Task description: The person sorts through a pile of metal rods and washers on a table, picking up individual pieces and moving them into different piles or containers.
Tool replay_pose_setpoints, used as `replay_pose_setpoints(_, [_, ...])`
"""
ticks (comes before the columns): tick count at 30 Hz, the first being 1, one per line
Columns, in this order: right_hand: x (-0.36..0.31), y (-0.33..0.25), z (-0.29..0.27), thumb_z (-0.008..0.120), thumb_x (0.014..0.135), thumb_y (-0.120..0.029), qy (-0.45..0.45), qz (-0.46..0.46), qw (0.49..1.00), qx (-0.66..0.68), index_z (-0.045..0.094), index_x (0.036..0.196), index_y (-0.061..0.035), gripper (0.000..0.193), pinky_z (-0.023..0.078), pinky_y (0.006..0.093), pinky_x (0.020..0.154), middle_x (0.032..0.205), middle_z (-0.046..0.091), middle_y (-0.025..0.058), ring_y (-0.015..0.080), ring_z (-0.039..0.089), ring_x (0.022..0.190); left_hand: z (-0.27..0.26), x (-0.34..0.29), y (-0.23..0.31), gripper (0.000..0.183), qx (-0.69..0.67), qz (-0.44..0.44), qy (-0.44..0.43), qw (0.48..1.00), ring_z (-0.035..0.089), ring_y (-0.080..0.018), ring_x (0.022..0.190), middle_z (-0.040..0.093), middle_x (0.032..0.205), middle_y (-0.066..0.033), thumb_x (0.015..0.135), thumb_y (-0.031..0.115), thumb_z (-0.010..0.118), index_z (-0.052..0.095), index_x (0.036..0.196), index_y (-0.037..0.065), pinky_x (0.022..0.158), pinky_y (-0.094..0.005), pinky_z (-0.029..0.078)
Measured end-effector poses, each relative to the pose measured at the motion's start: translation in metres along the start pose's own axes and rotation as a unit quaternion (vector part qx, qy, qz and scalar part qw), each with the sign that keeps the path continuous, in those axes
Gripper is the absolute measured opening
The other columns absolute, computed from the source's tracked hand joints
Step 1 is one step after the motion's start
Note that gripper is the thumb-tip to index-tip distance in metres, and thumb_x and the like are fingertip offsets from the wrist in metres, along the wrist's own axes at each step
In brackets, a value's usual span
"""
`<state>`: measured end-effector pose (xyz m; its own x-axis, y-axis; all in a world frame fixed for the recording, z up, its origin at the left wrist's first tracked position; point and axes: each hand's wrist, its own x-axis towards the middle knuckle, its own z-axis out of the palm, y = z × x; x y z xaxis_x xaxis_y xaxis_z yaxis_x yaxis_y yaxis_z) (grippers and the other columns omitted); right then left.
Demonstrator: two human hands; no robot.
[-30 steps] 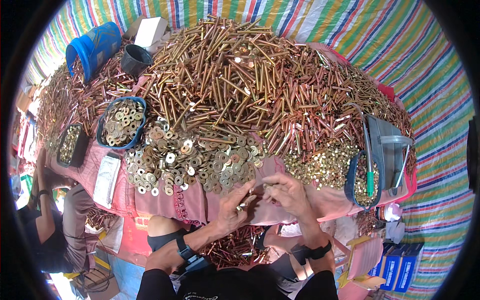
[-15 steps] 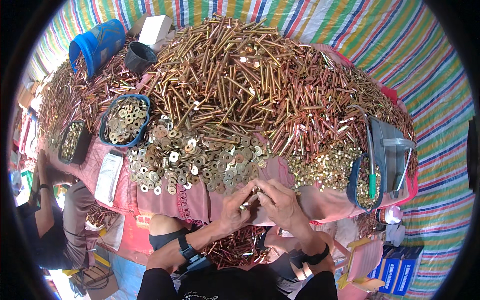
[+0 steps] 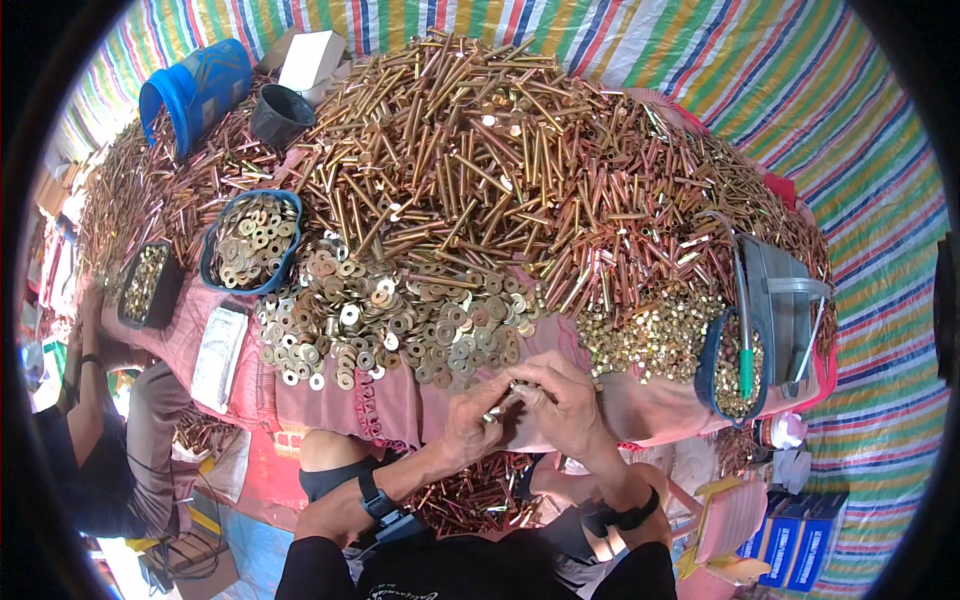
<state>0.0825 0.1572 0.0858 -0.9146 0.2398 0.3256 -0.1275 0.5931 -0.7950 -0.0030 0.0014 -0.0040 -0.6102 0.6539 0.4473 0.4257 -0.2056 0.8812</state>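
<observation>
In front of my body, over the near edge of the cloth, my two hands meet. My left hand [image 3: 470,422] is closed around a metal bolt [image 3: 492,415], only a shiny end of which shows by the fingers. My right hand [image 3: 568,402] pinches at a small metal piece [image 3: 520,386] close against the left fingers; its exact kind is partly hidden. Just beyond the hands lies a spread of flat washers [image 3: 460,335]. Brass-coloured nuts [image 3: 640,335] are heaped to the right, and behind them rises a large pile of long metal bolts [image 3: 450,150].
A blue basin [image 3: 207,262] of washers stands left, near a dark tray [image 3: 150,285] of nuts. Right is a blue container [image 3: 712,375] with nuts and a green-handled tool [image 3: 746,365]. A blue bucket [image 3: 200,95] lies at the back left. Another person's arm [image 3: 92,390] shows far left.
My right hand has shifted and turned slightly, so its fingertips have moved and more of the small metal piece shows. The left hand has barely moved.
</observation>
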Motion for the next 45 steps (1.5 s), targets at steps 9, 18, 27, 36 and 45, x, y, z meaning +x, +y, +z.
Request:
replay_pose_setpoints(9, [-0.002, -0.004, 0.0, 0.081, 0.089, -0.005, -0.034, 0.197, 0.98, 0.017, 0.073, 0.112, -0.0031, 0.025, 0.056, 0.0303, 0.073, 0.1, 0.072, 0.01, 0.018, 0.07, 0.081, 0.002, -0.002, -0.005, 0.067, -0.018, 0.008, 0.003, 1.0, 0.075, -0.0297, 0.085, 0.075, 0.098, -0.0203, 0.075, -0.015, 0.061, 0.06, 0.141, -0.002, 0.076, -0.0351, 0.058])
replay_pose_setpoints(18, [-0.002, 0.002, 0.001, 0.087, 0.086, -0.014, 0.021, 0.07, 0.997, -0.001, 0.071, 0.102, -0.0016, 0.025, 0.056, 0.0319, 0.066, 0.089, 0.073, 0.0081, 0.0132, 0.069, 0.072, 0.003, 0.0, -0.007, 0.053, -0.017, -0.009, 0.001, 1.0, 0.074, -0.028, 0.08, 0.076, 0.096, -0.0198, 0.084, -0.01, 0.062, 0.064, 0.136, -0.004, 0.073, -0.0351, 0.058])
replay_pose_setpoints(27, [-0.002, -0.002, -0.001, 0.09, 0.082, -0.02, -0.013, 0.129, 0.991, -0.019, 0.072, 0.105, -0.0037, 0.034, 0.056, 0.0319, 0.065, 0.094, 0.071, 0.0075, 0.0143, 0.069, 0.075, 0.0, -0.002, -0.005, 0.045, -0.033, -0.042, -0.019, 0.998, 0.075, -0.0263, 0.078, 0.076, 0.095, -0.0193, 0.087, -0.006, 0.068, 0.067, 0.132, -0.003, 0.069, -0.0346, 0.058])
replay_pose_setpoints(36, [-0.003, 0.002, 0.001, 0.089, 0.084, -0.015, 0.04, 0.075, 0.996, 0.036, 0.069, 0.089, -0.0015, 0.025, 0.053, 0.0259, 0.062, 0.079, 0.071, 0.0041, 0.0068, 0.064, 0.07, -0.002, 0.002, -0.004, 0.044, -0.045, 0.0, -0.048, 0.998, 0.068, -0.0167, 0.07, 0.072, 0.085, -0.0126, 0.085, -0.004, 0.071, 0.071, 0.128, 0.002, 0.063, -0.0308, 0.056])
replay_pose_setpoints(45, [0.011, 0.039, -0.022, 0.084, 0.093, -0.025, -0.195, 0.34, 0.913, 0.11, 0.067, 0.084, -0.0015, 0.031, 0.053, 0.025, 0.057, 0.072, 0.07, 0.0032, 0.0088, 0.067, 0.068, 0.0, 0.012, 0.006, 0.029, -0.235, -0.208, 0.08, 0.946, 0.065, -0.0095, 0.07, 0.073, 0.09, -0.0067, 0.109, 0.023, 0.061, 0.068, 0.123, -0.002, 0.062, -0.0243, 0.054])
